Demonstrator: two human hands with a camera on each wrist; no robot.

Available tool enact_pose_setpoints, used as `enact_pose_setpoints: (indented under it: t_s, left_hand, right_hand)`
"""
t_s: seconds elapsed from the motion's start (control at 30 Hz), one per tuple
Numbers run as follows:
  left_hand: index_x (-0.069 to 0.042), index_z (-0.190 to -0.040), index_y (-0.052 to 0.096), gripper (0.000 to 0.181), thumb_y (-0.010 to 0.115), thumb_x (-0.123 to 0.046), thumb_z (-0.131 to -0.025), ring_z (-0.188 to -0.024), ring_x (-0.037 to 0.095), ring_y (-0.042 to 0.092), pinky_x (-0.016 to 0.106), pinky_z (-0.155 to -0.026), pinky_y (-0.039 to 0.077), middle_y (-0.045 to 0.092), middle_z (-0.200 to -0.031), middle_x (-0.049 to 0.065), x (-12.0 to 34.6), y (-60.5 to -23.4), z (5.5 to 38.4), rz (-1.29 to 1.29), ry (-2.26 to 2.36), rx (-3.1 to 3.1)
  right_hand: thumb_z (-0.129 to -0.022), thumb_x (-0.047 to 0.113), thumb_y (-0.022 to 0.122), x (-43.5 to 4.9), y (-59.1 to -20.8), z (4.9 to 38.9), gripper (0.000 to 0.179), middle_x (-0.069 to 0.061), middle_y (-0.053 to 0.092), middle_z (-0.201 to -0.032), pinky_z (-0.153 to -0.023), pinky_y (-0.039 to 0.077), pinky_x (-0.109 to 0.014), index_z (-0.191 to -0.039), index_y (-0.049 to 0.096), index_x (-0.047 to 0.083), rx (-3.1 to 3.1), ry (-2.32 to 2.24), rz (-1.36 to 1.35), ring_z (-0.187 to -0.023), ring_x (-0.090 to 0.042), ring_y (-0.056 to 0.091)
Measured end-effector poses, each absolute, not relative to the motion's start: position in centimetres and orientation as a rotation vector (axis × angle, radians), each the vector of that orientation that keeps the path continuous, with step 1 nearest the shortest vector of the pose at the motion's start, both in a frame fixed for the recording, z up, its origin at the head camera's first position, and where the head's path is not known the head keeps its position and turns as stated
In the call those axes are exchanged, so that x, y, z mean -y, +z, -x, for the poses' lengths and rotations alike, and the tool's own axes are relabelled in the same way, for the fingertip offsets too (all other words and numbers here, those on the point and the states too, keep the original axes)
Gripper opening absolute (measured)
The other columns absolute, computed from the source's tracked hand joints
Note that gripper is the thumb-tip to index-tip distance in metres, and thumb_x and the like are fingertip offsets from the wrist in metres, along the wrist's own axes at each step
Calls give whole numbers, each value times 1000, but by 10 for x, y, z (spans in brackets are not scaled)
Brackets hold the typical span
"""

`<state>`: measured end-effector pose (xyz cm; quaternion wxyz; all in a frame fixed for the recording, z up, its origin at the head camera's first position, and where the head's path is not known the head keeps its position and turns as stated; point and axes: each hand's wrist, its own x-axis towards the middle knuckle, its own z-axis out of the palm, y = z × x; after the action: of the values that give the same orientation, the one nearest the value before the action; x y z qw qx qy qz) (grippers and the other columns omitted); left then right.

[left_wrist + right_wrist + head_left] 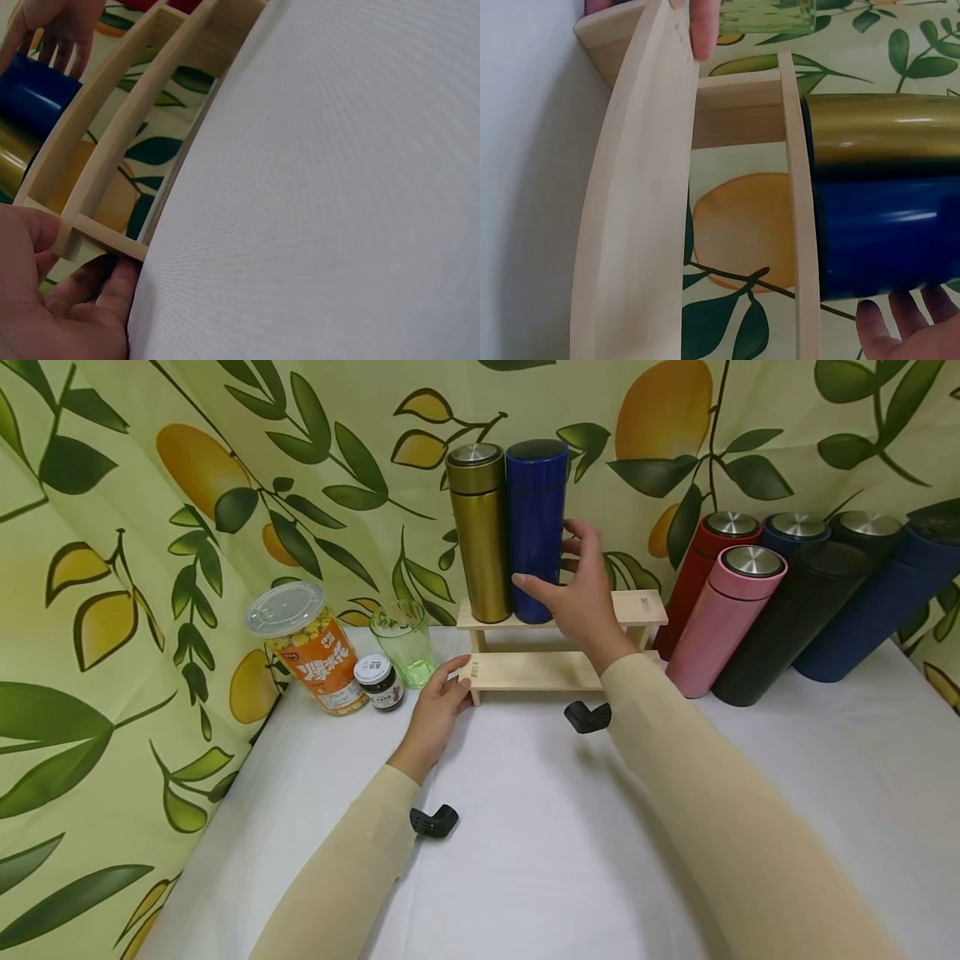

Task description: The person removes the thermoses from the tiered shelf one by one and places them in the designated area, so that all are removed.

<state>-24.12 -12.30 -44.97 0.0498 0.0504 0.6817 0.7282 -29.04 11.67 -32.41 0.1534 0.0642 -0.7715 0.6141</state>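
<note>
A two-tier wooden rack [536, 671] stands on the table. On its upper tier a gold thermos [482, 539] and a blue thermos [536, 531] stand upright, side by side. My left hand [438, 714] pinches the left end of the lower tier, thumb on top and fingers beneath, as the left wrist view [60, 300] shows. My right hand [588, 602] is at the right side of the blue thermos, its fingers spread. In the right wrist view the fingertips [871, 319] come right up to the blue wall, and the thumb overlaps its front in the head view.
Left of the rack are a green glass [405, 647], a small dark jar with a white lid [380, 682] and a popcorn tub [311, 652]. Close on the right stand a pink thermos [723, 627], a red thermos [705, 572] and several dark ones. A patterned cloth hangs behind.
</note>
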Motion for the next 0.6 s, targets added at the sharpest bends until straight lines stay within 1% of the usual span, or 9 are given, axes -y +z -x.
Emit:
enact_pose_setpoints:
  t_s: [0.23, 0.4, 0.6]
  left_hand:
    - [-13, -162, 52, 46, 51, -6, -116, -142, 30, 55, 35, -111, 53, 52, -156, 24, 123, -449, 241, -156, 2218, -2080]
    - [-11, -161, 52, 46, 51, -5, -115, -142, 32, 55, 37, -111, 53, 53, -155, 25, 122, -450, 242, -160, 2236, -2061]
    - [-12, -161, 53, 46, 51, -6, -115, -143, 32, 54, 36, -112, 53, 52, -157, 25, 122, -450, 242, -148, 2224, -2074]
  right_hand:
    - [-97, 29, 88, -112, -321, 295, 96, -6, 42, -164, -117, 47, -45, -170, 26, 27, 2270, 1716, -146, -144, -23, 47]
    - [-99, 25, 85, -110, -319, 296, 93, -7, 43, -162, -118, 46, -46, -171, 26, 27, 2272, 1703, -134, -144, -23, 48]
    - [-99, 23, 85, -110, -320, 291, 92, -9, 47, -158, -116, 48, -47, -170, 27, 25, 2259, 1692, -133, -141, -26, 50]
